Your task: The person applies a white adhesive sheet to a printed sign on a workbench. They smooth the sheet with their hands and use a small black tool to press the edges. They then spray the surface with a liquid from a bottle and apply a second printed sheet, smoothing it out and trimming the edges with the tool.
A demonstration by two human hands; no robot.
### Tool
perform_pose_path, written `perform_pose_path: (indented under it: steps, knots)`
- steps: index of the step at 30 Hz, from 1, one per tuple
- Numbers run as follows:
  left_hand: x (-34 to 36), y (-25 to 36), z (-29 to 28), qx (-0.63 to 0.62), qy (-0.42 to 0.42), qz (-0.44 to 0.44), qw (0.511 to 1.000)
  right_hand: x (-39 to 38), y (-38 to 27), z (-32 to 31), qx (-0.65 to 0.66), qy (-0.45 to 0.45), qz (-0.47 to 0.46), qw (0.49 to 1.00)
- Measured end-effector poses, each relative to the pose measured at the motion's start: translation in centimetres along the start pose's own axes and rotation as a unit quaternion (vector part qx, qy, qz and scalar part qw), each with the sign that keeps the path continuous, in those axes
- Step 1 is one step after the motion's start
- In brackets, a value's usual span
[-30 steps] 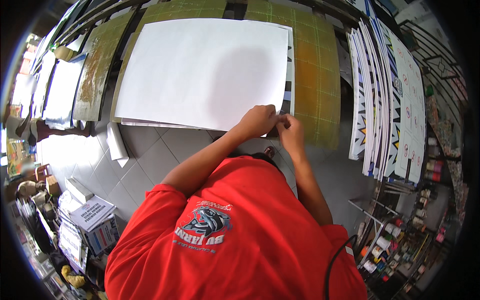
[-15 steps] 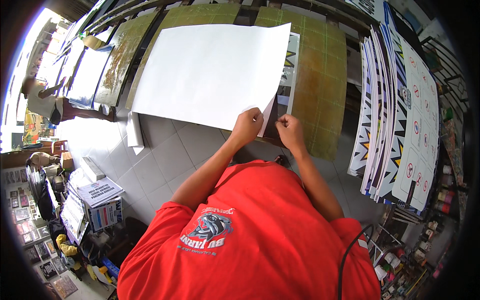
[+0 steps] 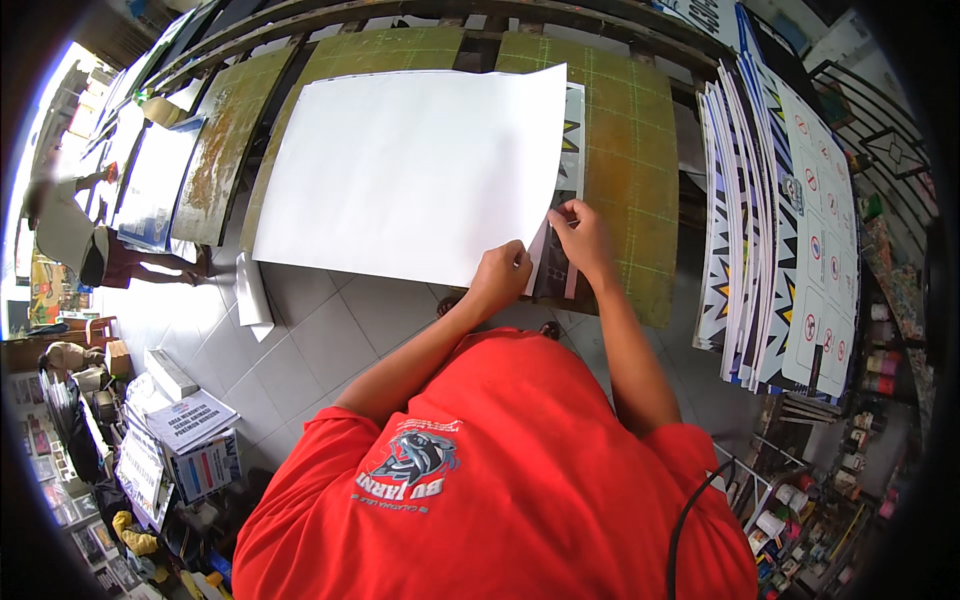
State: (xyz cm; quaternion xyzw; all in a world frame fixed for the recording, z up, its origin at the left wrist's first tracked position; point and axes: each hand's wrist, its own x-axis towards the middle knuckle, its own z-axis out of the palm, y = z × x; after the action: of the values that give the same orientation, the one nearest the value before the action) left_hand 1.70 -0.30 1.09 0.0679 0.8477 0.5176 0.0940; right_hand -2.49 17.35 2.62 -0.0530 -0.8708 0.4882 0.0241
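Note:
A large white sheet (image 3: 400, 170) covers much of the worktable, its right edge lifted and curling. Under that edge shows a printed panel (image 3: 572, 150) with black and yellow jagged shapes. My left hand (image 3: 500, 277) is closed in a pinch on the sheet's near right corner. Farther along the same edge, my right hand (image 3: 585, 242) pinches the sheet between thumb and fingers. Part of the panel's dark near end shows between my hands.
Green-yellow gridded boards (image 3: 632, 180) form the worktop. Upright printed panels (image 3: 745, 250) stand in a stack at the right. A rolled white sheet (image 3: 252, 295) hangs by the table's near left edge. At far left another person (image 3: 75, 235) stands beside a blue-edged panel (image 3: 160, 185).
My right hand has moved away from me along the sheet's right edge and now pinches it. My left hand stays at the near corner. The person at left has shifted.

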Motion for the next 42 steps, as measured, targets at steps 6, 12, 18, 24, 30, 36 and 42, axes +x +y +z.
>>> perform_pose_path:
  steps: [6,12,18,24,30,36,42]
  knots:
    - [0.1,0.5,-0.7,-0.02,-0.01,-0.019,1.0,0.5,2.3,0.8,0.029,0.009,0.037,0.999]
    - [0.2,-0.8,-0.5,-0.035,0.005,-0.037,0.999,0.8,3.8,1.2,0.042,0.026,0.053,0.997]
    - [0.3,0.1,-1.6,0.031,-0.03,-0.042,0.998,-0.2,2.5,1.2,0.01,0.043,0.018,0.999]
    - [6.7,5.6,-1.6,0.22,-0.03,-0.003,0.975,-1.2,0.0,0.4,-0.016,0.019,-0.008,1.0]
    - [10.8,5.5,0.7,0.256,-0.07,-0.029,0.964,-1.4,0.9,1.0,0.042,0.053,-0.015,0.998]
    - [10.2,4.9,1.0,0.208,-0.049,0.006,0.977,-1.1,2.4,1.4,0.049,0.05,0.012,0.997]
    - [9.5,4.0,1.2,0.2,-0.031,0.027,0.979,-1.2,2.7,1.7,0.076,0.061,-0.012,0.995]
